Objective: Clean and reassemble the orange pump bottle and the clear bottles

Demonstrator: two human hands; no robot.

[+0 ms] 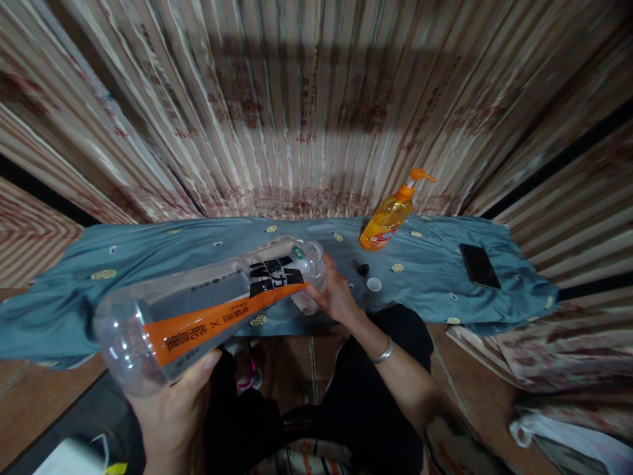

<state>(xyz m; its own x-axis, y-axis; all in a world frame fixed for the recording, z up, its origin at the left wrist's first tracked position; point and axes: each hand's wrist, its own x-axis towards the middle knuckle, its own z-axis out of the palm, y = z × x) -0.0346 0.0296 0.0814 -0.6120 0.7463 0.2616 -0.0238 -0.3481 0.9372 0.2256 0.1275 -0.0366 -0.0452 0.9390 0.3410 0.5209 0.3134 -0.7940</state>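
A large clear plastic bottle [198, 310] with an orange, grey and black label lies almost sideways in the air, its neck toward the right. My left hand [173, 409] holds it from below near the wide base, thumb against the label. Around the neck end are the fingers of my right hand [336, 290], closed on it; the bottle's mouth is partly hidden there. Something pale and crumpled [305, 303] shows just under the neck, its kind unclear. Right of my right hand, a small black piece [363, 270] and a white round cap [374, 284] rest on the cloth.
A pump bottle [388, 221] of orange liquid stands toward the back of the narrow table, covered with a teal cloth [430, 290]. A dark phone [479, 266] lies at the right. Patterned curtains [297, 119] hang behind. My knees are below the front edge.
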